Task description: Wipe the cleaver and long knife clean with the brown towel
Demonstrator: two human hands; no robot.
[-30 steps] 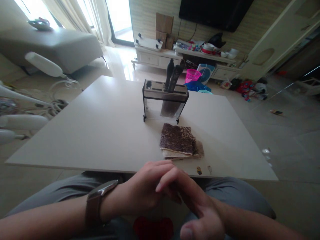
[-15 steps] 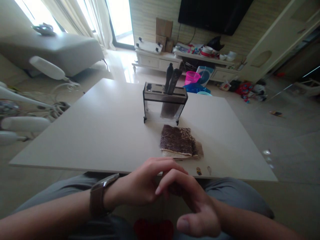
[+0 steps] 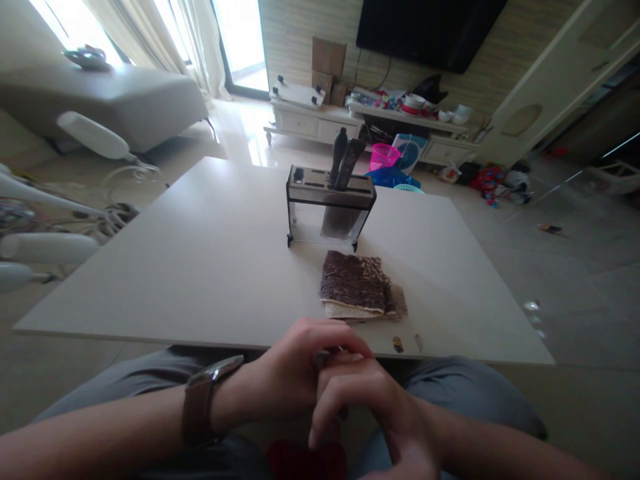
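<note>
My left hand (image 3: 290, 370) and my right hand (image 3: 360, 400) meet over my lap at the near edge of the white table (image 3: 200, 267). The right hand's fingers curl over the left hand's fingers, and I see nothing held in either. A watch with a brown strap sits on my left wrist. Just beyond the hands a folded brown cloth (image 3: 357, 287) lies on the table. Behind it stands a clear knife block (image 3: 327, 210) with two dark-handled knives (image 3: 345, 160) upright in its slots.
Two small dark bits (image 3: 407, 343) lie on the table edge right of my hands. White lamp arms and cables (image 3: 60, 220) crowd the left side. A TV stand (image 3: 380, 117) with clutter, a pink basket (image 3: 384, 154) and toys stand beyond the table.
My right hand has turned and curled its fingers down over the left hand's fingers; the thumb that showed at the bottom edge has dropped out of sight. The left hand shifted slightly right.
</note>
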